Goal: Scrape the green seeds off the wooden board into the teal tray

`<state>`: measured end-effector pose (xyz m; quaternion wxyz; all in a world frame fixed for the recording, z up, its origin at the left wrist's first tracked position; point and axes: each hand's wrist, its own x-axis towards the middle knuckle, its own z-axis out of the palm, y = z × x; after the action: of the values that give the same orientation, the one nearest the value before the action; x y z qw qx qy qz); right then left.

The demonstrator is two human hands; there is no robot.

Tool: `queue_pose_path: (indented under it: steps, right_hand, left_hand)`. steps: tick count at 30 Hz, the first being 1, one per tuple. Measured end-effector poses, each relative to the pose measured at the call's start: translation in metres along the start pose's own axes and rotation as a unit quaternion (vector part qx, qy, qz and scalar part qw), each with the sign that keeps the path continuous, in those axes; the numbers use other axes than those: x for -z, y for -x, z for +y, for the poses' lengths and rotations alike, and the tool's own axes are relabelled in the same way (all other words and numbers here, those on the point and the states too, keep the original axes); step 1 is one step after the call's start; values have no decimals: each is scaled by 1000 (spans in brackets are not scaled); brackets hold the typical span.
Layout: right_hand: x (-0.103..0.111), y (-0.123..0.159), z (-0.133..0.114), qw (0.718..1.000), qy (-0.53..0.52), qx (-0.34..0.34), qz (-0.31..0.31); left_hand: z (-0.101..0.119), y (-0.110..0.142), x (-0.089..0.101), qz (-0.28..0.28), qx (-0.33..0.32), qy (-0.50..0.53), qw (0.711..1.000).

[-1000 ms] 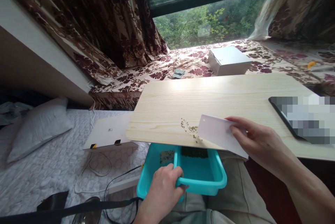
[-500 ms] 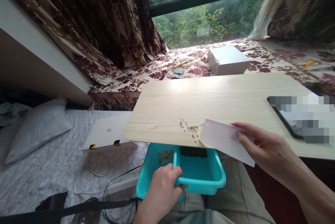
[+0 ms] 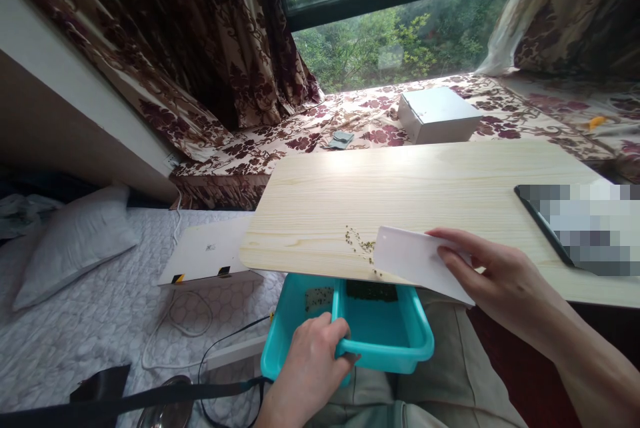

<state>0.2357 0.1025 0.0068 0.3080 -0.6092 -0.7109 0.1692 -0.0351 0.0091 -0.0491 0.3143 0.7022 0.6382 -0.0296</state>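
Observation:
My left hand (image 3: 316,363) grips the near rim of a turquoise two-part bin (image 3: 395,349) at its divider, just below the table's front edge. Dark green bits lie in the bin's right compartment, and a pale patch with dark specks shows in the left one. My right hand (image 3: 493,275) holds a thin white scraper (image 3: 420,261), tilted, its left end down on the wooden table (image 3: 320,195). Small greenish-brown grains (image 3: 364,245) lie scattered on the wood just left of the scraper, close to the front edge.
On the table's right is a dark-edged device (image 3: 543,225), partly blurred out. A white box (image 3: 440,115) and a small grey cloth (image 3: 341,140) sit on the floral window ledge. At left, the bed holds another white box (image 3: 207,251), a pillow (image 3: 75,241) and cables.
My right hand has moved the scraper a little to the left, and it now covers part of where the grains lay. My left hand stays on the bin.

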Motion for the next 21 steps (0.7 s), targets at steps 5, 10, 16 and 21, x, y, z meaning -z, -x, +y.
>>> queue_pose_path:
  steps: [5,10,16,21]
  right_hand:
    - [-1,-7,-7,999,13,32,-28]
    - [4,-10,1,999,43,24,7]
    - [4,-5,10,1000,2,-7,11]
    - [0,3,21,999,-31,-39,-15]
  left_hand:
    - [-1,1,0,3,1,4,1000]
    - [1,1,1,-3,5,6,1000]
    - [1,1,1,3,9,-4,1000]
    - [2,4,3,-8,10,-16,1000]
